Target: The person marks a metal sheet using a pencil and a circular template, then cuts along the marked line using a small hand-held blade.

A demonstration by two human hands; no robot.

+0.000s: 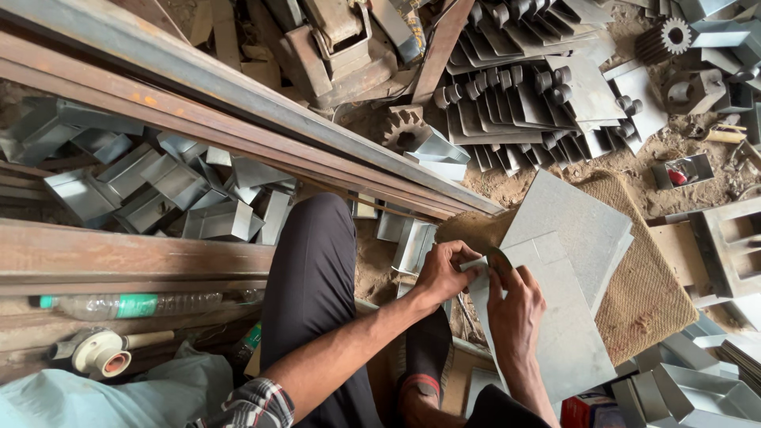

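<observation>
I sit on the ground, my dark-trousered knee [313, 261] raised in the middle. My left hand [444, 273] pinches the near corner of a flat grey metal sheet [567, 333]. My right hand [515, 305] rests on the same sheet and holds a small round disc-like object [499, 259] against its corner. The sheet lies on a stack of similar grey sheets [583, 218], which sits on a brown woven mat [646, 293].
Long rusty steel bars [238, 119] cross at the upper left. Folded grey metal channel pieces [166, 182] lie behind them. Hinged plates [539, 95], gears [674, 36], a plastic bottle [135, 305] and more folded pieces [697, 388] surround me.
</observation>
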